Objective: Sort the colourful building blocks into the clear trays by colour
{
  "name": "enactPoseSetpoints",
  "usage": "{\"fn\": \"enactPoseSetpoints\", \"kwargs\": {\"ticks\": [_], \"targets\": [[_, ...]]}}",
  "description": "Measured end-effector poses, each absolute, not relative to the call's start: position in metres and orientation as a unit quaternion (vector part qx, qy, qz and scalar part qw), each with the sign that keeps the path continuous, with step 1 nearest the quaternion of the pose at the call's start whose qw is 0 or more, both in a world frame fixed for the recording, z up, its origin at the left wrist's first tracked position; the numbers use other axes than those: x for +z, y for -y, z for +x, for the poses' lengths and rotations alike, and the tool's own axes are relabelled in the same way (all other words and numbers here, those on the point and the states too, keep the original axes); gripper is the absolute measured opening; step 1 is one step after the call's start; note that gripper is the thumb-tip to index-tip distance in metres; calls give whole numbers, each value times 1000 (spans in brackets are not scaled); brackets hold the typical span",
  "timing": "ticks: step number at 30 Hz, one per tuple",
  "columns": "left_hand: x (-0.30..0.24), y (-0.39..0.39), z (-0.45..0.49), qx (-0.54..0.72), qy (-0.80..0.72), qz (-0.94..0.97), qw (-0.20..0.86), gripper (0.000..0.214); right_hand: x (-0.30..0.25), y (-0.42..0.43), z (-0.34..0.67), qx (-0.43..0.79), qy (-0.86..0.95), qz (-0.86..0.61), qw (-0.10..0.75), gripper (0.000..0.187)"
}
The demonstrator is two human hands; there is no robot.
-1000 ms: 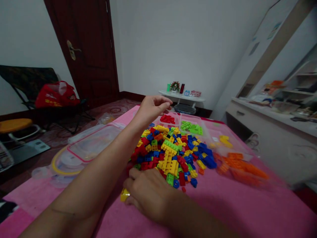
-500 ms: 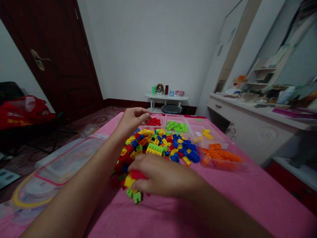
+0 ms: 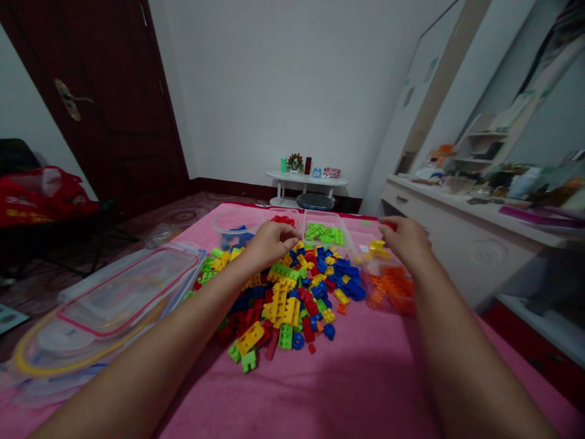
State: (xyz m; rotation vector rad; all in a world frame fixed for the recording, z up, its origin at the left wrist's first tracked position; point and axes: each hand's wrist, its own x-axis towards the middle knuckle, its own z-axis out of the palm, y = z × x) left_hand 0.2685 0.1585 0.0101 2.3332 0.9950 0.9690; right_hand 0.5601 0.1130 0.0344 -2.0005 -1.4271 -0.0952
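Observation:
A large mixed pile of plastic building blocks in yellow, red, green and blue lies on the pink cloth. My left hand hovers over the far part of the pile, thumb and fingers loosely bent and apart, nothing seen in them. Out to the right, my right hand pinches a red block, mostly covered by the fingers. It is above the clear box with yellow blocks. Orange blocks fill a nearer box, partly behind my right wrist.
Along the far edge stand clear boxes of red blocks and green blocks, plus a round tub with blue blocks. Stacked lids lie at the left. A dresser borders the right side.
My right hand has gone from the near part of the pile to the right-hand boxes, with a red block in it. My left hand has drawn back from the red-block box over the pile.

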Motion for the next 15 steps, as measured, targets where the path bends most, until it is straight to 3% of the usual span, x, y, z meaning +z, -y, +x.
{"fn": "enactPoseSetpoints", "kwargs": {"ticks": [5,9,12,15], "targets": [[9,-152,275,354,-334,807,335,29,46,-101,501,225,619,-608,443,25],[11,-145,279,356,-311,752,459,41,47,-95,466,367,602,-526,476,41],[15,-138,283,374,-281,764,444,51,42,-93,451,411,600,-497,472,51],[18,-132,285,393,-245,804,373,43,36,-92,440,418,614,-481,466,54]]}}
